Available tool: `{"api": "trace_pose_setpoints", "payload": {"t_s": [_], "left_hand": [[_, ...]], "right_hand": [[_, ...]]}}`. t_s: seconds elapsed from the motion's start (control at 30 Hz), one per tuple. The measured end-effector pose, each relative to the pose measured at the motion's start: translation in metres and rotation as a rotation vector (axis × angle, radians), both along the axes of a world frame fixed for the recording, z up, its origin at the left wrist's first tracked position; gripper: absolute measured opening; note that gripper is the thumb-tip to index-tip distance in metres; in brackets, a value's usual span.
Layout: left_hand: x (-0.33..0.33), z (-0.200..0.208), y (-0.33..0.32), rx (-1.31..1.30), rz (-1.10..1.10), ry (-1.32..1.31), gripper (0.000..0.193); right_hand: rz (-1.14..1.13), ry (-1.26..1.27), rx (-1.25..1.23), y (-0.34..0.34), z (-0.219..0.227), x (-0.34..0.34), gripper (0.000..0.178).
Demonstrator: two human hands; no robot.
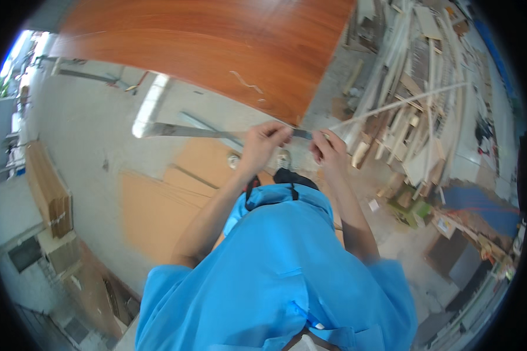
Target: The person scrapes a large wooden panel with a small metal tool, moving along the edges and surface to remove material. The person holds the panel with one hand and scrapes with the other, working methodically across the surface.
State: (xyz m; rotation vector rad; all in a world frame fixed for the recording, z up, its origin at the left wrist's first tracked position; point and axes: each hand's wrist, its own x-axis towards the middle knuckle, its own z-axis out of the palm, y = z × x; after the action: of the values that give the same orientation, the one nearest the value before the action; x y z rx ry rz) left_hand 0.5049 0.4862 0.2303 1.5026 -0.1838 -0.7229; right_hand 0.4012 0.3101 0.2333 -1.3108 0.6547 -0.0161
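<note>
Both of my hands are raised in front of me, just off the near edge of a reddish-brown wooden panel [216,41]. Between my left hand [262,145] and my right hand [331,150] runs a thin, flat, grey strip [300,134], pinched in the fingers of each. A grey length [187,131] reaches left from my left hand toward a shiny whitish bar [152,105]; whether it is the same strip, I cannot tell. From beside my right hand a pale thin length [401,103] slants up to the right. A curly pale shaving [246,82] lies on the panel.
A large heap of wood offcuts and long slats [416,111] covers the floor at right. Brown flat sheets [158,205] lie by my feet. At left stand stacked brown boards [50,187]. A blue sheet [480,205] and boxes are at lower right.
</note>
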Motion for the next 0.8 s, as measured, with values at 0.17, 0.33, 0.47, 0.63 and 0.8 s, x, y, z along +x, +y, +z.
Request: {"api": "trace_pose_setpoints", "payload": {"t_s": [0.17, 0.33, 0.47, 0.63, 0.8], "left_hand": [[-0.004, 0.006, 0.005, 0.111, -0.174, -0.124, 0.021], [0.024, 0.031, -0.004, -0.019, -0.344, 0.130, 0.020], [0.072, 0.041, 0.001, -0.016, -0.529, 0.066, 0.012], [0.139, 0.044, 0.036, 0.174, -0.867, -0.337, 0.007], [0.177, 0.029, 0.084, 0.001, -1.028, -0.595, 0.009]], "right_hand": [[-0.104, -0.068, 0.296, 0.006, -0.003, -0.027, 0.026], [-0.123, -0.276, 0.307, 0.003, 0.004, -0.024, 0.026], [-0.135, -0.210, 0.005, 0.030, 0.015, -0.005, 0.028], [-0.246, -0.102, -0.139, 0.111, 0.023, 0.029, 0.023], [-0.431, 0.083, -0.261, 0.210, 0.003, 0.056, 0.017]]}}
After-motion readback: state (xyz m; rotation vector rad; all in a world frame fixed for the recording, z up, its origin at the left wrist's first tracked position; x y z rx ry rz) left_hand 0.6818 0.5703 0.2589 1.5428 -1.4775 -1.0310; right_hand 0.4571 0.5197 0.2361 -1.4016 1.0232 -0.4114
